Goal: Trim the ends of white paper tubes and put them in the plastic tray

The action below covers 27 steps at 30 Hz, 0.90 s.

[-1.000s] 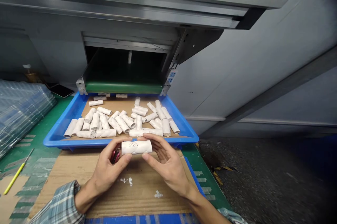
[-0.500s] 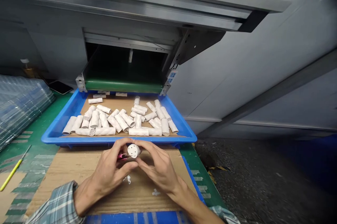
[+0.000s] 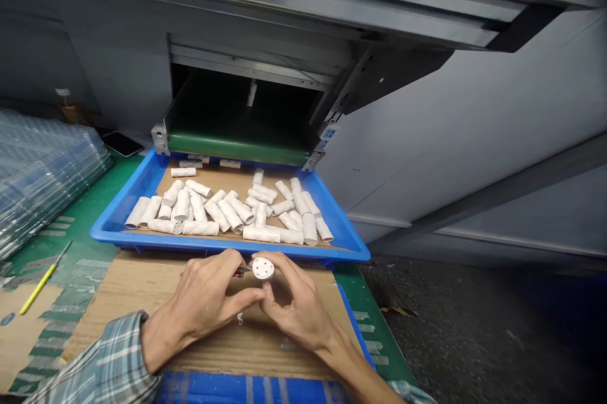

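The right hand's fingers point(image 3: 284, 277) are closing around a white cylinder point(image 3: 263, 268), gripping it near its rim and turning its flat, holed end face up toward the camera. The cylinder is sitting just above a cardboard sheet point(image 3: 142, 322), at the middle of the work area and between the 2 hands. The left hand's fingers point(image 3: 215, 265) are curled shut around a small pointed tool point(image 3: 241, 270), and its tip is lying just beside the cylinder's edge. The left hand point(image 3: 203, 293) is reaching in from 8 o'clock, with a plaid sleeve point(image 3: 104, 360) showing at its wrist, while the right hand point(image 3: 298, 306) is coming in from 5 o'clock.

At 12 o'clock, a blue plastic tray point(image 3: 230, 249) is holding many more white cylinders point(image 3: 202, 227), most of them lying on their sides in loose rows. Behind it, a green conveyor belt point(image 3: 237, 148) is emerging from a steel housing. A yellow-handled tool point(image 3: 45, 277) is lying on the table point(image 3: 90, 246) at 9 o'clock, and a stack of clear plastic sheets point(image 3: 42, 176) is sitting at 10 o'clock. The print on a blue socket strip point(image 3: 329, 133) at 1 o'clock is too small to read.
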Available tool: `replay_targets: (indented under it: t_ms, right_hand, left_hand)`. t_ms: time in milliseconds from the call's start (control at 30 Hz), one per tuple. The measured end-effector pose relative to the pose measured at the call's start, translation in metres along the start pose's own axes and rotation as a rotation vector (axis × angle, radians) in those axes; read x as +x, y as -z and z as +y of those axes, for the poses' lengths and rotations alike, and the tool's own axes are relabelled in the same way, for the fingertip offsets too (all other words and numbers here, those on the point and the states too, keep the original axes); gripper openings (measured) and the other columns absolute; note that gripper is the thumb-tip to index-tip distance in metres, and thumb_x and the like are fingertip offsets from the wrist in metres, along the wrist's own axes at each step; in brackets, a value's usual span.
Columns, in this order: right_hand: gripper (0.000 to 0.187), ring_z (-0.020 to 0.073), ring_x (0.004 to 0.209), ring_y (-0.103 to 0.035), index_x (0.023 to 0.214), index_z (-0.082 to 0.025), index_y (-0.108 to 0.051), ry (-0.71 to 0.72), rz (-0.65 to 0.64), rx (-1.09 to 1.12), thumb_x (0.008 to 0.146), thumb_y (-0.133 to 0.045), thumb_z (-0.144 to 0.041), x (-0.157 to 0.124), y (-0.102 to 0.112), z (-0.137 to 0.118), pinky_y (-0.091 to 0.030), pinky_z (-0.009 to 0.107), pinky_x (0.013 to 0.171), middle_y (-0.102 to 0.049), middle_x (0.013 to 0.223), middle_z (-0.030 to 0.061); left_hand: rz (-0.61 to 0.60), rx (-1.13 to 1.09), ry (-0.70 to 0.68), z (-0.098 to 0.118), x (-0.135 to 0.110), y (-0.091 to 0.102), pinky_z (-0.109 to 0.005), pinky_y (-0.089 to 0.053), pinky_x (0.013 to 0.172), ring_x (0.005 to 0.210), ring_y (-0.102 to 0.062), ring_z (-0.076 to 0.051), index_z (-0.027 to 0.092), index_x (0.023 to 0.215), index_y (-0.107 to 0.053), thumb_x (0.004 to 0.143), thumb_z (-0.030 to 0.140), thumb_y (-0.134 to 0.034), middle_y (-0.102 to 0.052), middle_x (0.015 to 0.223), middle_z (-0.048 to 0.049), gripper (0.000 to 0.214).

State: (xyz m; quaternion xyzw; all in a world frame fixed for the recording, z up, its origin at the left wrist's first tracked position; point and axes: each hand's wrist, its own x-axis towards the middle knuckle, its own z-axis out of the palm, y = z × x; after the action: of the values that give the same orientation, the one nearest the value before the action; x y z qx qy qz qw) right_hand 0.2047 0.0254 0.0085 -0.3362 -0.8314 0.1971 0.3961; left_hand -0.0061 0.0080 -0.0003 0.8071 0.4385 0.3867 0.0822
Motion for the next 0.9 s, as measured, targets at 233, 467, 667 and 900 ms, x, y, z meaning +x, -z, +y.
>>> replay_targets:
  t_ms: [233, 467, 667, 900]
  right_hand:
    - [0.034, 0.0245, 0.089, -0.070, 0.119, -0.024, -0.060, 0.046, -0.086, -0.002, 0.089, -0.054, -0.008, 0.0009, -0.0015, 0.0011, -0.058, 0.038, 0.082, -0.074, 0.103, 0.0065]
    - [0.038, 0.0261, 0.091, -0.072, 0.120, -0.024, -0.062, 0.080, -0.086, -0.038, 0.087, -0.055, -0.007, 0.0015, 0.0003, 0.0008, -0.058, 0.040, 0.083, -0.076, 0.105, 0.0072]
    - [0.041, 0.0271, 0.094, -0.073, 0.126, -0.025, -0.062, 0.082, -0.095, -0.067, 0.089, -0.056, -0.007, 0.0013, 0.0007, 0.0023, -0.060, 0.041, 0.084, -0.077, 0.108, 0.0087]
    - [0.051, 0.0265, 0.100, -0.073, 0.134, -0.026, -0.060, 0.109, -0.090, -0.046, 0.089, -0.057, -0.004, 0.0022, 0.0026, 0.0030, -0.060, 0.042, 0.088, -0.076, 0.117, 0.0086]
  left_hand:
    - [-0.027, 0.176, -0.015, 0.0037, 0.0047, 0.0016, -0.030, -0.025, 0.049, 0.049, -0.056, -0.016, 0.023, 0.082, -0.050, 0.111, 0.063, -0.034, -0.061, 0.065, 0.0020, 0.052]
    - [-0.052, 0.188, -0.013, 0.0025, 0.0018, -0.0004, -0.030, -0.023, 0.050, 0.052, -0.059, -0.016, 0.022, 0.084, -0.052, 0.111, 0.059, -0.040, -0.064, 0.068, 0.0007, 0.047]
    - [-0.041, 0.196, -0.045, 0.0026, -0.0003, -0.0019, -0.031, -0.020, 0.049, 0.051, -0.059, -0.016, 0.022, 0.084, -0.054, 0.112, 0.060, -0.034, -0.066, 0.068, 0.0000, 0.052]
    - [0.024, 0.162, -0.070, 0.0046, 0.0000, -0.0026, -0.031, -0.028, 0.049, 0.053, -0.060, -0.015, 0.022, 0.084, -0.052, 0.114, 0.055, -0.032, -0.064, 0.068, 0.0008, 0.049]
